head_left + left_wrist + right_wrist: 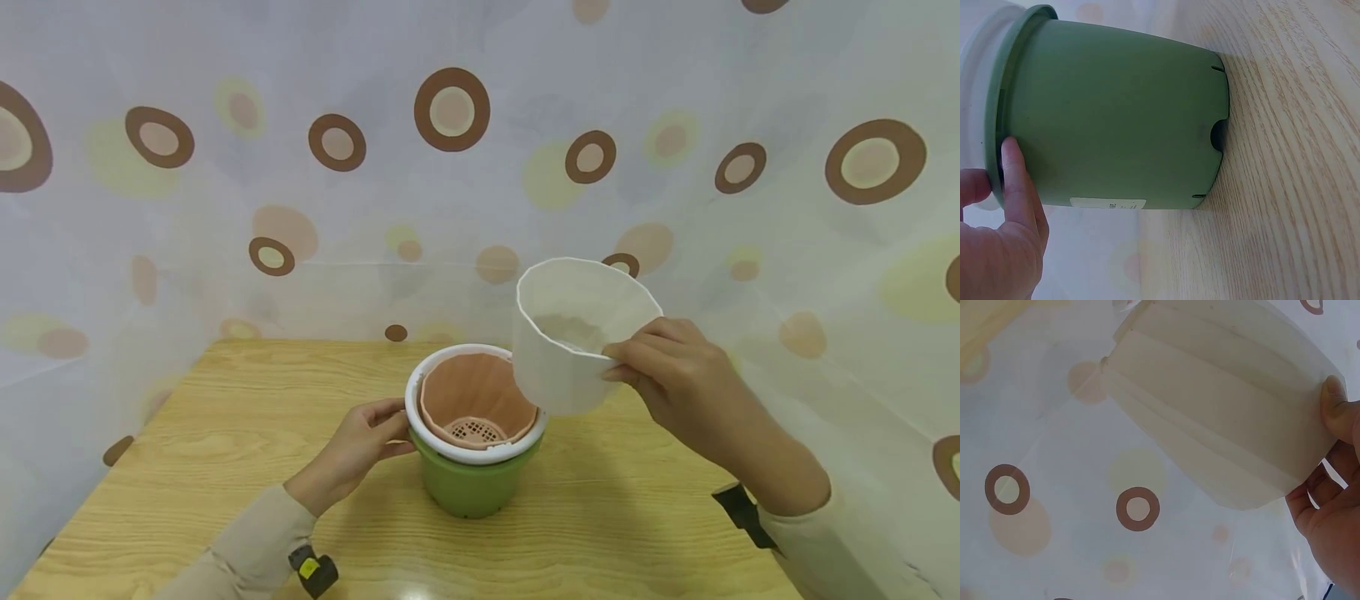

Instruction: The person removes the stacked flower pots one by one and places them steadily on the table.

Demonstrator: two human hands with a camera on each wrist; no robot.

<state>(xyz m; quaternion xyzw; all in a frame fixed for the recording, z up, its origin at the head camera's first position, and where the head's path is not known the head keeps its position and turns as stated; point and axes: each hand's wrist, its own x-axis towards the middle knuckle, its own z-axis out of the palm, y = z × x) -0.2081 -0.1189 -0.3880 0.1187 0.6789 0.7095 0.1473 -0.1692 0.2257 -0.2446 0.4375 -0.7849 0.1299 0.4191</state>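
On the wood-grained table (285, 400), a green pot (471, 487) stands upright with a white-rimmed pot (412, 406) nested in it and a terracotta-coloured pot (472, 385) inside that. Only the head view looks down into this stack, showing the innermost pot's softly fluted wall and its grid-pierced base (474, 431). At the stack's left side, the left hand (351, 454) grips the rim, thumb and fingers about its edge. Above the table and to the right of the stack, the right hand (678, 371) pinches a pale pot (555, 379) by its rim, holding it tilted, thin-walled and faintly translucent, with a many-sided mouth. The right wrist view gives its outside instead: broad, flat facets with long creases, narrowing towards the base. From the left wrist come details hidden in the head view: a smooth matt green wall, a small printed label (1108, 203) and a rounded notch (1217, 135) cut into the foot. Behind hangs a wrinkled, glossy sheet (480, 192) patterned with brown rings.
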